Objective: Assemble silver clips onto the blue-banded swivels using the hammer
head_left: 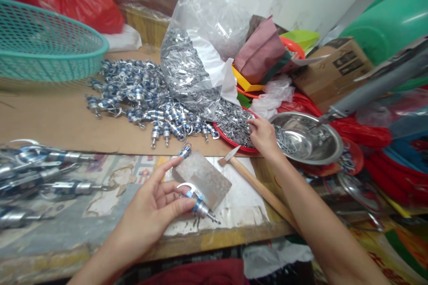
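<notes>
My left hand (150, 207) is closed on a small blue-and-silver metal fitting (202, 207) with a curved strip and a thin stem, pinched under the thumb. Its index finger reaches up to a similar part (185, 149) behind a grey metal block (203, 180). My right hand (264, 136) is over a red tray (245, 148) heaped with small flat metal pieces (230, 120). Its fingers are drawn together at the pieces; what they hold, if anything, is too small to name. Below that wrist lies a hammer (261, 189) with a wooden handle.
A pile of similar fittings (133, 89) covers the cardboard at the back; more (60, 178) lie at left. A clear bag of metal pieces (190, 71) leans behind the tray. A steel bowl (329, 144) stands at right, a turquoise basket (53, 64) at far left.
</notes>
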### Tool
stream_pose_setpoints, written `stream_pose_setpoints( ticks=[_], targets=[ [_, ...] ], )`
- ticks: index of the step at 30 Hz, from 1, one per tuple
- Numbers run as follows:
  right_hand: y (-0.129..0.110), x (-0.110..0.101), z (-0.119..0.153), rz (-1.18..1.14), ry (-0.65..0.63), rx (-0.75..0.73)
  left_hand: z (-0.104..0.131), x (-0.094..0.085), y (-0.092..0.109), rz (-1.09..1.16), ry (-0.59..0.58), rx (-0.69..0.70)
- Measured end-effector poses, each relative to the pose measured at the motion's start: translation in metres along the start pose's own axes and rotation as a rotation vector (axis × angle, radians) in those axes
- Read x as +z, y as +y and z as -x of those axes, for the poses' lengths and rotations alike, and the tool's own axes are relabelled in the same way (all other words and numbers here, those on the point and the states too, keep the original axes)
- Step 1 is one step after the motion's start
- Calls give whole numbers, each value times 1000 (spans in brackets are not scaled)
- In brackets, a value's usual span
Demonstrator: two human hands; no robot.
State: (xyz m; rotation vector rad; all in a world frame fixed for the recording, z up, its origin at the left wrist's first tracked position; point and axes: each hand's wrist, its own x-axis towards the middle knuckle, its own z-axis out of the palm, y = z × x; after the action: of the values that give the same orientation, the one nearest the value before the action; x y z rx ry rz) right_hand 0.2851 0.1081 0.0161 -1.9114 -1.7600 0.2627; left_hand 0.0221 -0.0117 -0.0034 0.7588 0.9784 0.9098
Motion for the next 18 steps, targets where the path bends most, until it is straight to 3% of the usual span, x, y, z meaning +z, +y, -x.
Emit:
stream_pose_setpoints(
  ticks=[5,8,11,15,18],
  targets=[
    [-44,-9,55,-280,-239,-116,-2,0,1,34,-11,-7],
    [-66,-6,89,-428,-365,-413,-2,2,2,45,-14,1],
    [-75,3,107,-446,-276,-660,-2,2,2,80,-14,-1],
    [-72,14,117,-336,-69,-834,-1,1,0,109,-21,1],
    [-69,16,124,-225,-22,-923,-2,1,-2,118,-25,8]
  ],
)
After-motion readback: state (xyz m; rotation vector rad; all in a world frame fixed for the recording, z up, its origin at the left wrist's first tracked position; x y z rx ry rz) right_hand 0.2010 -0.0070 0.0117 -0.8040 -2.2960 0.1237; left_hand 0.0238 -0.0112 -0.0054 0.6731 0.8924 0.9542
